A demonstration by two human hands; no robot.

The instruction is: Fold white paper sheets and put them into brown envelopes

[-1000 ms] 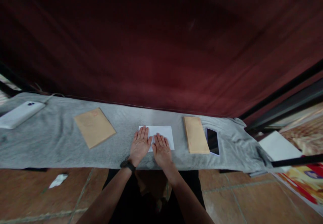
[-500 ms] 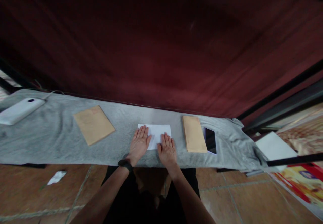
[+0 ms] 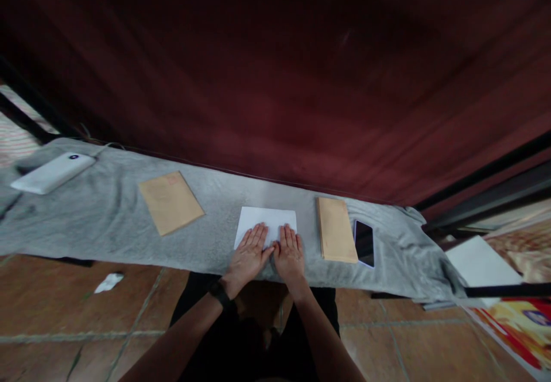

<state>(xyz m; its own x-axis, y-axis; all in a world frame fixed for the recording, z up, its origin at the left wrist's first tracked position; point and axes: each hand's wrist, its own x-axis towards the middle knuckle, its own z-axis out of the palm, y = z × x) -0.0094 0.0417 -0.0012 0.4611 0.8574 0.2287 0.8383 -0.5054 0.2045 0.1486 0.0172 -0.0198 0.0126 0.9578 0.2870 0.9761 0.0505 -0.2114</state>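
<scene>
A folded white sheet of paper (image 3: 267, 220) lies on a grey cloth (image 3: 107, 221) that covers a long narrow table. My left hand (image 3: 249, 254) lies flat on the sheet's near left part, fingers stretched out. My right hand (image 3: 290, 251) lies flat beside it on the near right part, thumbs almost touching. A black band sits on my left wrist. Neither hand holds anything.
A brown envelope (image 3: 171, 202) lies left of the sheet. A stack of brown envelopes (image 3: 336, 230) and a dark phone (image 3: 364, 243) lie to its right. A white power bank (image 3: 53, 173) rests at the far left. A dark red curtain hangs behind; white sheets (image 3: 481, 261) lie lower right.
Both hands have drawn toward the near edge of the sheet and come together; half a second ago they were spread apart. The view has shifted slightly.
</scene>
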